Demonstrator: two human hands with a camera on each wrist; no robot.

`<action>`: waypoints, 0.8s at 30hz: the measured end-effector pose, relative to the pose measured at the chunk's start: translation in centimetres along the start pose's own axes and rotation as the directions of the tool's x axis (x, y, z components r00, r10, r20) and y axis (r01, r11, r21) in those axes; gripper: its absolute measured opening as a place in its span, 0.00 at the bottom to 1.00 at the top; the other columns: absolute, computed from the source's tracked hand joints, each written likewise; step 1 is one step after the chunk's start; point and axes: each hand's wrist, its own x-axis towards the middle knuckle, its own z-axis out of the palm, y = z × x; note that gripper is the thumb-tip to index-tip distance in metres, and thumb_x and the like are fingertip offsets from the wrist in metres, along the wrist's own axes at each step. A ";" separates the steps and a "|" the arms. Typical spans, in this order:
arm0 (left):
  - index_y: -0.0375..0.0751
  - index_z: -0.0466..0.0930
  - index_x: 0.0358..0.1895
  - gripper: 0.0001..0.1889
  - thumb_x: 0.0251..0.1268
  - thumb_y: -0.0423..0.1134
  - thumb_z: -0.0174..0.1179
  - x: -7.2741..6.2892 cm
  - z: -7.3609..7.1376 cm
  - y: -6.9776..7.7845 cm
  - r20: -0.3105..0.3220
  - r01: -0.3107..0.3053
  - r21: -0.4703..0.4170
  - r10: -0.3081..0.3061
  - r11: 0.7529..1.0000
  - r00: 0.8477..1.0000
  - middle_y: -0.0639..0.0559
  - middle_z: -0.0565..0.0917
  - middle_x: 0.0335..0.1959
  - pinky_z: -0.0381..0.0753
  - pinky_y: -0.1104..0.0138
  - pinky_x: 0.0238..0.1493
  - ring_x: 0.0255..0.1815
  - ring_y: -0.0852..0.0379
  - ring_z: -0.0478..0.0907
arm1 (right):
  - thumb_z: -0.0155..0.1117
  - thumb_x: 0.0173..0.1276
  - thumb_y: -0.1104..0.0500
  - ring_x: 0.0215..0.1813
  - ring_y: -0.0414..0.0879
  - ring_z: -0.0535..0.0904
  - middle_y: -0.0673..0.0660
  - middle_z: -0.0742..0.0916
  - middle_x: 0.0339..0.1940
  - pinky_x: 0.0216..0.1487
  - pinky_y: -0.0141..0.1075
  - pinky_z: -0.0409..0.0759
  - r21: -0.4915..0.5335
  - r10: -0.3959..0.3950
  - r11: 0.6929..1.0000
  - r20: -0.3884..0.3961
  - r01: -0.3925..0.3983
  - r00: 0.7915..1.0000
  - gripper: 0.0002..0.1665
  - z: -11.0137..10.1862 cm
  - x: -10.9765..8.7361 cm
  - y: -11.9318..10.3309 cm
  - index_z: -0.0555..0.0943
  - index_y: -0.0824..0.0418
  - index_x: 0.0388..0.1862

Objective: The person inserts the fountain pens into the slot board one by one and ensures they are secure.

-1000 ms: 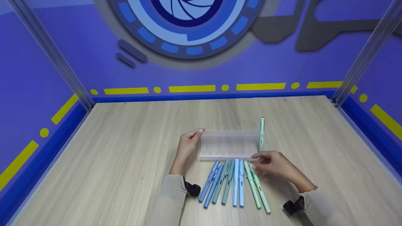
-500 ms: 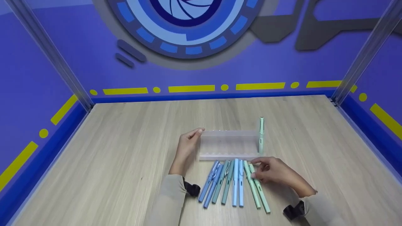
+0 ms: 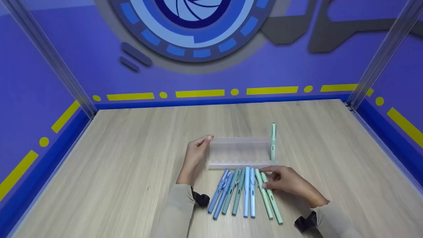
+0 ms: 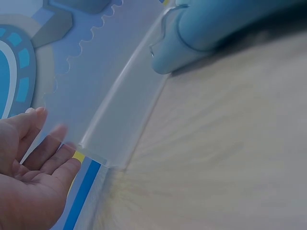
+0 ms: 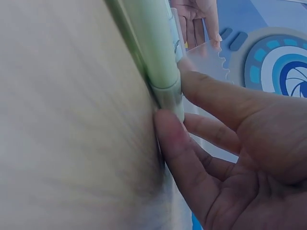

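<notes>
A clear pen stand point(image 3: 241, 151) with a scalloped edge stands mid-table. My left hand point(image 3: 195, 154) pinches its left upper edge; the left wrist view shows the fingers at that clear panel point(image 4: 103, 81). One light green pen point(image 3: 273, 142) stands upright in the right end of the stand. In front, a row of pens lies on the table: blue pens point(image 3: 218, 195), teal pens point(image 3: 229, 195), light blue pens point(image 3: 246, 198) and two light green ones. My right hand point(image 3: 286, 180) pinches the upper end of the rightmost light green pen point(image 3: 275, 208), between thumb and finger point(image 5: 168, 132).
The wood-grain table point(image 3: 115, 172) reaches back to a blue patterned wall point(image 3: 198, 79). Side panels with metal corner posts point(image 3: 59, 62) enclose it left and right. Black straps with small devices point(image 3: 201, 198) sit at both wrists.
My right hand has come down and back from beside the upright pen to the end of the rightmost lying green pen. My left hand stays on the stand.
</notes>
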 end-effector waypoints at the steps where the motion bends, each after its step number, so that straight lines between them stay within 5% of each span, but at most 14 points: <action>1: 0.41 0.83 0.53 0.17 0.70 0.47 0.55 0.0 0.0 0.0 0.000 -0.003 0.002 0.003 1.000 1.000 0.47 0.82 0.58 0.71 0.58 0.69 0.65 0.50 0.74 | 0.71 0.60 0.52 0.26 0.39 0.76 0.55 0.84 0.27 0.24 0.29 0.76 0.000 0.003 1.000 0.001 -0.003 1.000 0.34 0.0 0.0 0.0 0.75 0.66 0.62; 11: 0.44 0.82 0.54 0.17 0.71 0.48 0.54 0.0 0.1 0.1 0.005 0.040 -0.009 -0.040 0.999 0.999 0.48 0.81 0.59 0.70 0.57 0.69 0.66 0.50 0.73 | 0.69 0.62 0.56 0.28 0.42 0.78 0.58 0.82 0.29 0.28 0.33 0.84 0.128 0.025 0.991 0.036 -0.029 0.999 0.28 -0.2 -0.1 0.1 0.76 0.65 0.60; 24: 0.44 0.83 0.53 0.16 0.70 0.47 0.56 0.2 0.1 -0.1 0.000 0.042 -0.020 -0.042 0.999 0.999 0.49 0.81 0.59 0.70 0.59 0.69 0.66 0.51 0.73 | 0.67 0.63 0.59 0.29 0.42 0.79 0.55 0.81 0.29 0.30 0.33 0.85 0.175 0.033 0.984 0.055 -0.042 0.998 0.26 -0.3 -0.1 0.5 0.75 0.67 0.58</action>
